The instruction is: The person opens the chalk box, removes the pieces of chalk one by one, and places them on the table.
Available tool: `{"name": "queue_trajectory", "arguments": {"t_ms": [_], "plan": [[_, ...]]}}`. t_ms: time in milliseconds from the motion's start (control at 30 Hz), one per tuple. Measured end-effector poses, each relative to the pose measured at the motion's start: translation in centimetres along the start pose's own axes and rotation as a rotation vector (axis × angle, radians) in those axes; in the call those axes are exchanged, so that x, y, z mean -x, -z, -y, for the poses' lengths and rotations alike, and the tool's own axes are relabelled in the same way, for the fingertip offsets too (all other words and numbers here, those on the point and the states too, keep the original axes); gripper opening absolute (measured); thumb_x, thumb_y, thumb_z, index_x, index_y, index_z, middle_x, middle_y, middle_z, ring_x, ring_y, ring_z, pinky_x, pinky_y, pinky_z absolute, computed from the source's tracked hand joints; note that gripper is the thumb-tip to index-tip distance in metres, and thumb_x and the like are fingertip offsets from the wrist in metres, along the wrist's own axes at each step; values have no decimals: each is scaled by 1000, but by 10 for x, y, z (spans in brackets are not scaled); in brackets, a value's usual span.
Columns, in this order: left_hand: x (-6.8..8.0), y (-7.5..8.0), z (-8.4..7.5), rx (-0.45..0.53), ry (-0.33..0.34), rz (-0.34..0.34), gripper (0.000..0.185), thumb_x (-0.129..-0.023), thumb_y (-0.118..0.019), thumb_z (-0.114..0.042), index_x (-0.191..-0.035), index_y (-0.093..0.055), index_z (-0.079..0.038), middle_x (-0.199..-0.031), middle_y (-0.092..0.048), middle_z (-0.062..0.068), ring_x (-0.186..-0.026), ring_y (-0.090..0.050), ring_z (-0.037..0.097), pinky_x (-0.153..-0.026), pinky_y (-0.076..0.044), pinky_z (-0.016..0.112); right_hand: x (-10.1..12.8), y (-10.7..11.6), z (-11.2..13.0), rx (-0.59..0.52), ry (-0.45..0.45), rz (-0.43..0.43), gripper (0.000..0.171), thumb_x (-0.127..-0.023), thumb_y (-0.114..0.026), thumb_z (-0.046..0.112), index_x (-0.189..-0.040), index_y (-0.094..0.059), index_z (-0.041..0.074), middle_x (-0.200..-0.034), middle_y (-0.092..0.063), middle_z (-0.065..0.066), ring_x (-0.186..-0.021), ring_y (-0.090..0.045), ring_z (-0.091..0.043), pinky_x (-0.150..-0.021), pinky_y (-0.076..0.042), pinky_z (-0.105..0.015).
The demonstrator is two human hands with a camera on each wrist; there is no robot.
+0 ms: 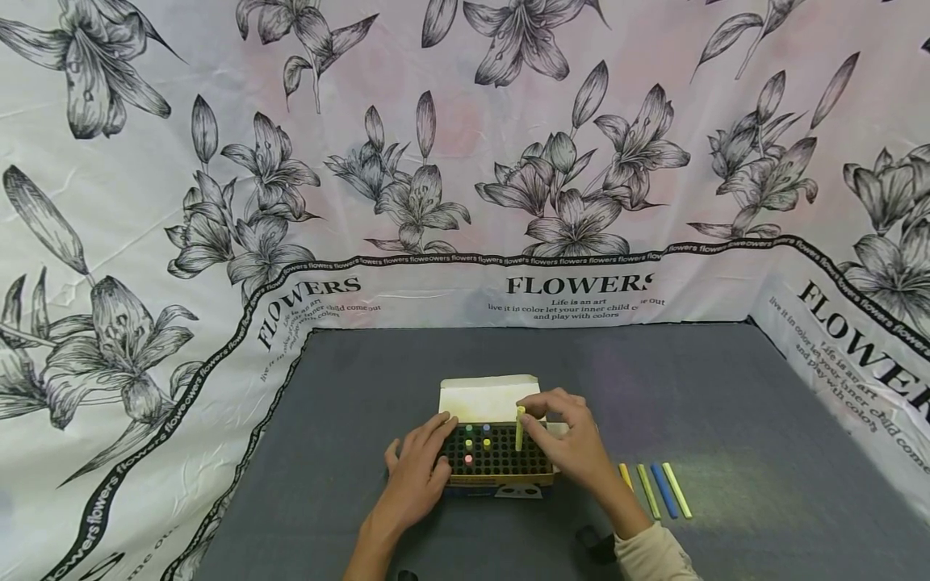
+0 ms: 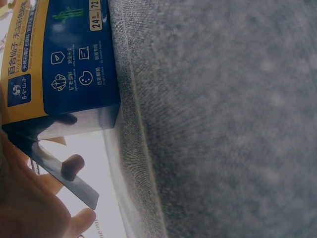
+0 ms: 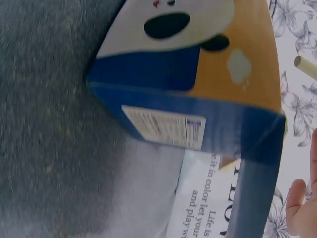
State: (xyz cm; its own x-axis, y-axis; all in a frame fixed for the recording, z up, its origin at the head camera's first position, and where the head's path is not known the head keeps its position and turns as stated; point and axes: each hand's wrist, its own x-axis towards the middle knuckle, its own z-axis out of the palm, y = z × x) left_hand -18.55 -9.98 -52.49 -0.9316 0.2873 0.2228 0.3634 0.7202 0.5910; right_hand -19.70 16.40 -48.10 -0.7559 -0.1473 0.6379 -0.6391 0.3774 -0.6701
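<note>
A blue and orange chalk box (image 1: pixel 501 478) lies open on the grey mat, its black honeycomb tray (image 1: pixel 501 460) holding a few coloured chalk ends. My right hand (image 1: pixel 563 432) pinches a yellow chalk stick (image 1: pixel 520 428) that stands upright in the tray's right part. My left hand (image 1: pixel 421 472) rests on the box's left end, fingers lying over the tray edge. The left wrist view shows the box's blue printed side (image 2: pixel 69 64) and my fingertips (image 2: pixel 74 163) at its flap. In the right wrist view the box (image 3: pixel 198 84) fills the frame, with the chalk end (image 3: pixel 304 67) at the right edge.
Several loose chalk sticks (image 1: pixel 657 488), yellow, green and blue, lie side by side on the grey mat (image 1: pixel 726 403) right of the box. The box's pale lid flap (image 1: pixel 488 397) stands open behind the tray. A flower-print cloth (image 1: pixel 465 161) surrounds the mat.
</note>
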Motion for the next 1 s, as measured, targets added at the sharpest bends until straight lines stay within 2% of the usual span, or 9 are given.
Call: {"name": "queue_trajectory", "arguments": {"t_ms": [267, 667, 1000], "plan": [[0, 0, 0, 2, 7, 3, 57, -100, -46, -12, -156, -44, -24, -163, -38, 0, -145, -39, 36, -108, -12, 77, 0, 16, -7, 15, 0, -32, 24, -86, -74, -4, -104, -77, 11, -86, -68, 4, -83, -57, -9, -90, -32, -32], [0, 0, 1, 12, 1, 1, 56, -100, -45, -12, -155, -45, -23, -163, -39, 0, -146, -38, 37, -108, -12, 78, 5, 45, -19, 60, 6, -76, 29, -83, -75, -9, -105, -77, 10, -80, -69, 4, -80, -57, -5, -98, -30, -27], [1, 0, 0, 11, -2, -5, 56, -100, -46, -12, -155, -46, -23, -162, -39, 0, -145, -39, 37, -108, -12, 78, 17, 70, -29, 114, 4, -138, 33, -78, -76, -12, -104, -78, 8, -78, -68, 0, -79, -57, -4, -99, -28, -27]]}}
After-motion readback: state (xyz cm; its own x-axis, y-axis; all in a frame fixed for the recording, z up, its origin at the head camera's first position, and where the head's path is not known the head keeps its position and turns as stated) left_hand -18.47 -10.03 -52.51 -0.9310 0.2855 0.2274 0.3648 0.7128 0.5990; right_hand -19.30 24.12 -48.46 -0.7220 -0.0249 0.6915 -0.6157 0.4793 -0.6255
